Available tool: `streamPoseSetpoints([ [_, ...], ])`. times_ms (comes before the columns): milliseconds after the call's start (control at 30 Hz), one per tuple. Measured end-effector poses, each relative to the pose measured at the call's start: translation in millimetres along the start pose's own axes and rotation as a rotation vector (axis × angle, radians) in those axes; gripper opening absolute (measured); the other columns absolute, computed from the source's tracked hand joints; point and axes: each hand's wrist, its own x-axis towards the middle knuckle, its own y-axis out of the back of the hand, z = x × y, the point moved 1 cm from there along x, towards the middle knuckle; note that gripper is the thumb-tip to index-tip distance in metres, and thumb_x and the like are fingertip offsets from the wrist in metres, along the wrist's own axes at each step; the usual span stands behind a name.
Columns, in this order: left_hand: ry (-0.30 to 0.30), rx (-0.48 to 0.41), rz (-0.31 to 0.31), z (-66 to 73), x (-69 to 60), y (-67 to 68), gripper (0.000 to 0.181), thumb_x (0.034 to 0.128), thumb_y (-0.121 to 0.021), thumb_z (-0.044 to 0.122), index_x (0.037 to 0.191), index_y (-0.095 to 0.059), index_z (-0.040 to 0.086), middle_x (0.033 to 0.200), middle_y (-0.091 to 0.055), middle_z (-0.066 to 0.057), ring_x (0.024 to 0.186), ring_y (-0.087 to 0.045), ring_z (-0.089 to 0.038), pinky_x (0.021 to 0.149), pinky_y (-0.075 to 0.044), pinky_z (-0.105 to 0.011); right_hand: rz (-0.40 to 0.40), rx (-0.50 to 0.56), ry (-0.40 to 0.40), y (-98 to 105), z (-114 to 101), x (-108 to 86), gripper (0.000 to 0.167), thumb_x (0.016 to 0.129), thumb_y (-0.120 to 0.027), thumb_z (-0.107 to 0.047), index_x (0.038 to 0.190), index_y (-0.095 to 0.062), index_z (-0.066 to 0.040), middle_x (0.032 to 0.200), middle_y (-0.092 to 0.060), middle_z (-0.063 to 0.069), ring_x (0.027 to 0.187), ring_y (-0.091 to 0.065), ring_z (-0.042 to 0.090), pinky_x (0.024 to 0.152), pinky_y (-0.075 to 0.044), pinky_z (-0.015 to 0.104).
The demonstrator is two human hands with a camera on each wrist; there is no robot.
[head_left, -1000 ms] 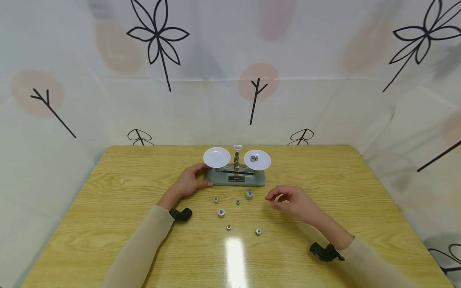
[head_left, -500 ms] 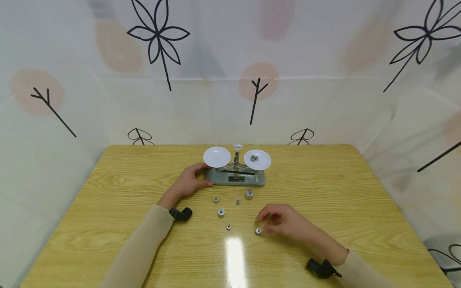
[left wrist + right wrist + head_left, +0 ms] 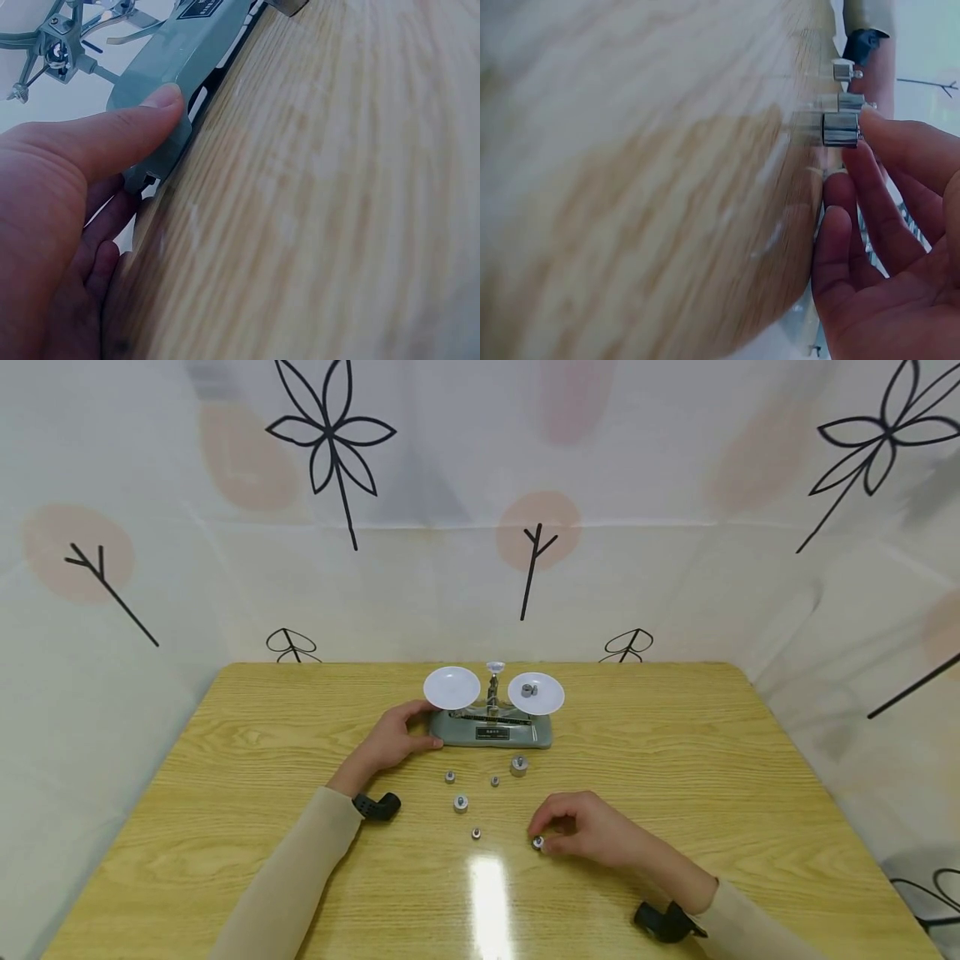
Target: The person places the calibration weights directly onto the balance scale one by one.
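Observation:
A balance scale [image 3: 491, 732] with a grey-green base and two white pans stands near the table's far edge. My left hand [image 3: 395, 739] grips the left end of its base. In the left wrist view the thumb [image 3: 142, 131] lies on the front of the base [image 3: 176, 56], with fingers behind the end. My right hand [image 3: 588, 831] is low at the table, pinching the knob of a small metal weight [image 3: 537, 842]. In the right wrist view that weight [image 3: 840, 130] stands on the wood, its knob mostly hidden by thumb and finger.
Several more metal weights stand on the table, among them a large one [image 3: 519, 767] before the scale and a small one [image 3: 476, 833]. Two weights [image 3: 528, 690] sit in the right pan [image 3: 553, 693]. The left pan [image 3: 452, 688] holds nothing visible. A patterned cloth hangs behind.
My right hand has come down and toward me from beside the large weight, and its fingers have closed on the small weight's knob. The left hand stays on the scale's base.

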Motion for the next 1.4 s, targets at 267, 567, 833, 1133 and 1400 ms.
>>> streamPoseSetpoints([
  [267,-0.006,-0.006,-0.001,1.6,0.0,0.1,0.059,0.0828,-0.083,0.016,0.137,-0.059,0.008,0.140,-0.055,-0.009,0.137,-0.042,-0.027,0.114,-0.033,-0.046,-0.003,-0.038,0.026,-1.7,1.3,1.0,0.013,0.088,-0.075,-0.006,0.099,-0.073,-0.012,0.102,-0.069,0.000,0.092,-0.064,0.015,0.080,-0.056,0.031],
  [567,0.011,0.005,0.005,1.5,0.8,-0.4,0.058,0.0831,-0.083,0.014,0.136,-0.059,0.008,0.141,-0.055,-0.008,0.138,-0.042,-0.025,0.114,-0.032,-0.044,0.002,-0.073,0.027,-3.2,2.9,2.5,0.012,0.088,-0.076,-0.005,0.095,-0.072,-0.014,0.102,-0.069,-0.001,0.096,-0.063,0.011,0.082,-0.055,0.029],
  [833,0.014,0.018,0.007,2.4,-0.9,-0.4,0.059,0.0827,-0.084,0.017,0.136,-0.060,0.010,0.139,-0.056,-0.007,0.137,-0.043,-0.026,0.114,-0.033,-0.046,0.000,-0.063,-0.025,-3.8,1.0,2.2,0.009,0.089,-0.075,-0.006,0.092,-0.071,-0.014,0.102,-0.069,0.000,0.096,-0.063,0.011,0.082,-0.055,0.028],
  [1133,0.009,0.018,0.009,1.6,-1.2,-0.3,0.058,0.0821,-0.084,0.017,0.135,-0.060,0.011,0.138,-0.057,-0.007,0.136,-0.044,-0.026,0.114,-0.033,-0.046,-0.004,-0.054,-0.035,-3.4,-0.9,1.0,0.008,0.091,-0.072,-0.006,0.093,-0.070,-0.014,0.104,-0.069,0.000,0.097,-0.063,0.012,0.081,-0.055,0.028],
  [1400,0.007,0.015,0.012,2.6,-1.8,-0.5,0.058,0.0820,-0.084,0.017,0.135,-0.061,0.011,0.138,-0.057,-0.006,0.136,-0.044,-0.026,0.114,-0.033,-0.045,-0.007,-0.044,-0.030,-2.8,0.8,0.1,0.007,0.092,-0.071,-0.008,0.095,-0.068,-0.014,0.106,-0.069,0.000,0.098,-0.063,0.013,0.081,-0.054,0.028],
])
